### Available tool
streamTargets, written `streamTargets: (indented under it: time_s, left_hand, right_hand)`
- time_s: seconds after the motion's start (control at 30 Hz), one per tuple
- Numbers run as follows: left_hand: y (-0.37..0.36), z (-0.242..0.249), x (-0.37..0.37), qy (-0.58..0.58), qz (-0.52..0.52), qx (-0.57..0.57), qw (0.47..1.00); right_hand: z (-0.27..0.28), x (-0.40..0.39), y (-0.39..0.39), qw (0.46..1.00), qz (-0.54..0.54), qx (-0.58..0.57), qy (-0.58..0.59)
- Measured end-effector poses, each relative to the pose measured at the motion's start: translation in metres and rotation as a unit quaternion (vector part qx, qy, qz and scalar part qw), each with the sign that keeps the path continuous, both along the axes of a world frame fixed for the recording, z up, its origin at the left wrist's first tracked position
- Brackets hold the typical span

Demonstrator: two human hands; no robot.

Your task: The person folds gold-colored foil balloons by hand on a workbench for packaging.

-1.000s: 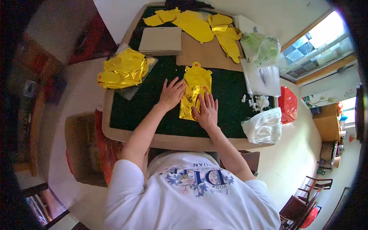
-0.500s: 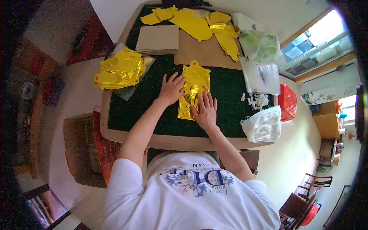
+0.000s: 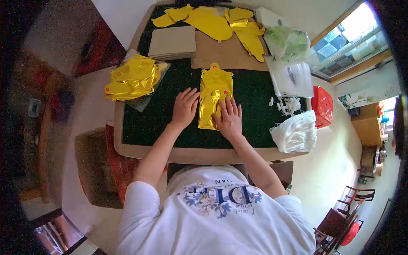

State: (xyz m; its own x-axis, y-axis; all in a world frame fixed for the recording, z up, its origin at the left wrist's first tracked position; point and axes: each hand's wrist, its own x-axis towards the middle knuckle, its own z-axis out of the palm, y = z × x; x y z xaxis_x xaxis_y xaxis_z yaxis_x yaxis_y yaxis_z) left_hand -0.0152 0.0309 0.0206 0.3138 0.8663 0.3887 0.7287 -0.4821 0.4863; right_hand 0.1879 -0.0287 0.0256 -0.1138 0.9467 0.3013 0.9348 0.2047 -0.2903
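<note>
A flat, folded gold foil balloon (image 3: 211, 85) with red marks lies lengthwise on the dark green tabletop (image 3: 165, 89). My right hand (image 3: 229, 119) rests on its lower right part, fingers extended and pressed flat. Just left of the foil, my left hand (image 3: 184, 108) lies on the green surface with its fingers outstretched and holds nothing. A small gap shows between the left fingertips and the foil's edge.
At the left edge sits a pile of gold foil pieces (image 3: 132, 78) on clear plastic. Behind are stacked cardboard sheets (image 3: 172, 41) and more yellow foil shapes (image 3: 208, 23). Plastic bags (image 3: 289, 46), white string (image 3: 294, 132) and a red stool (image 3: 321, 107) are on the right.
My left hand has come off the foil's left edge and shifted slightly left and down onto the table. The right hand stays on the foil. The whole view has tilted slightly.
</note>
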Motion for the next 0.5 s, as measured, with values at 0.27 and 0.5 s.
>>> streamTargets:
  time_s: [0.27, 0.5]
  left_hand:
    - [0.013, 0.000, 0.022, 0.113, -0.028, -0.014, 0.993]
    - [0.016, 0.005, 0.015, -0.023, -0.002, 0.061, 0.998]
  right_hand:
    - [-0.002, 0.000, 0.000, 1.000, -0.001, 0.007, -0.008]
    - [0.002, -0.001, 0.000, 1.000, -0.007, -0.008, -0.015]
